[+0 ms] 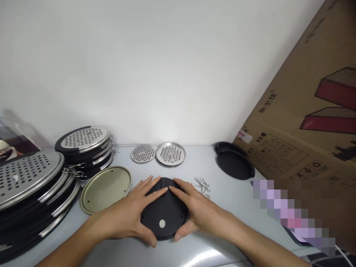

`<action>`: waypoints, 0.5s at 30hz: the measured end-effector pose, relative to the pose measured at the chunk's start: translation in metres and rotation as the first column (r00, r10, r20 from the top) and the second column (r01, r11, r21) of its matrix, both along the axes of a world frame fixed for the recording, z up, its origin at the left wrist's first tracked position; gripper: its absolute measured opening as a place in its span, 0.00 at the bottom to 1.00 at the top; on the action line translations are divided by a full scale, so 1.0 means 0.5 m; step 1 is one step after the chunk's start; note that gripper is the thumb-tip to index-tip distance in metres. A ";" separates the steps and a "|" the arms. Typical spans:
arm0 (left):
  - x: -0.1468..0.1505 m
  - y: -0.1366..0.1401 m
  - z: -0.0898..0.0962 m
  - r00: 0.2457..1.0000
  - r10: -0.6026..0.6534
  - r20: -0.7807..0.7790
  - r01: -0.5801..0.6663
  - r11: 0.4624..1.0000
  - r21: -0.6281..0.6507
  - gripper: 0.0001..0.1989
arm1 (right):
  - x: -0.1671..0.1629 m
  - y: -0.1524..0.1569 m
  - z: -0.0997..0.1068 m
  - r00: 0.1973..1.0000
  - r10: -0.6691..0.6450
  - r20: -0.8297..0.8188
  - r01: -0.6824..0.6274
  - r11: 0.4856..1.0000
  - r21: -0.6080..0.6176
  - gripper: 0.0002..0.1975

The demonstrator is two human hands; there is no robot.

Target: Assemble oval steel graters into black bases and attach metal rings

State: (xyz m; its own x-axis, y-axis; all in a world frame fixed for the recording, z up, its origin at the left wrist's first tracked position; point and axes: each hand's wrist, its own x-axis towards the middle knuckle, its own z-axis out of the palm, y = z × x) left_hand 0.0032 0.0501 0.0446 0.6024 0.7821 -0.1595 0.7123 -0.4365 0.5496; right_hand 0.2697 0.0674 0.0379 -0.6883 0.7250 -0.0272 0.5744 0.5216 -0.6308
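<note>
A black round disc (164,207) with a pale round dot near its front edge lies on the table in front of me. My left hand (130,211) grips its left side, fingers over the far rim and thumb at the front edge. On the opposite side, my right hand (194,209) clasps the rim the same way. Just left of my left hand is a shallow olive-gold round plate (107,187) with small holes. Several silver wire clips (202,185) lie behind my right hand. What is under the disc is hidden.
Stacked grater discs with black rims (30,181) and a second stack (86,139) stand at left. A perforated metal disc (142,154) and a rimmed grater plate (170,154) lie by the wall. Black round parts (236,164) sit near a large cardboard box (289,129); a pixelated device lies right.
</note>
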 end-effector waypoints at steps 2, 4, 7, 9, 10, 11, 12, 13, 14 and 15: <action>-0.003 0.000 -0.002 1.000 0.006 -0.012 -0.006 1.000 -0.008 0.57 | 0.004 0.008 0.014 0.999 0.016 -0.031 -0.015 1.000 0.022 0.55; -0.004 0.001 -0.004 1.000 0.015 -0.013 -0.016 1.000 -0.018 0.56 | 0.018 0.027 0.028 0.997 -0.003 -0.076 0.004 1.000 0.012 0.46; -0.003 0.002 -0.005 1.000 0.015 0.003 -0.015 1.000 -0.021 0.56 | 0.052 0.070 0.040 0.978 -0.183 -0.102 0.185 0.983 0.011 0.19; -0.003 0.003 -0.005 1.000 0.008 0.013 -0.008 1.000 -0.018 0.56 | 0.077 0.094 0.040 0.957 -0.285 -0.048 0.287 0.957 0.045 0.09; -0.003 0.003 -0.005 1.000 0.005 0.017 -0.005 1.000 -0.017 0.55 | 0.086 0.102 0.039 0.950 -0.311 -0.014 0.311 0.949 0.053 0.07; -0.004 0.003 -0.004 1.000 0.003 0.019 -0.003 1.000 -0.017 0.55 | 0.093 0.107 0.037 0.947 -0.321 0.017 0.319 0.946 0.057 0.06; -0.004 0.003 -0.004 1.000 0.002 0.020 -0.002 1.000 -0.019 0.56 | 0.098 0.110 0.036 0.947 -0.318 0.044 0.316 0.947 0.057 0.06; -0.003 0.003 -0.004 1.000 0.004 0.021 -0.003 1.000 -0.020 0.56 | 0.100 0.111 0.034 0.949 -0.309 0.066 0.305 0.950 0.060 0.05; -0.002 0.003 -0.004 1.000 0.006 0.021 -0.006 1.000 -0.021 0.56 | 0.100 0.110 0.033 0.951 -0.298 0.081 0.293 0.954 0.066 0.05; -0.001 0.003 -0.004 1.000 0.008 0.018 -0.007 1.000 -0.021 0.56 | 0.098 0.108 0.031 0.954 -0.286 0.093 0.279 0.957 0.076 0.05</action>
State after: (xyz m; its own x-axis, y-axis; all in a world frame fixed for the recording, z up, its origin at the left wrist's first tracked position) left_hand 0.0025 0.0514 0.0424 0.5995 0.7832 -0.1649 0.7052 -0.4194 0.5716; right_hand 0.3186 0.1214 0.0535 -0.4509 0.8918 -0.0359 0.7633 0.3645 -0.5333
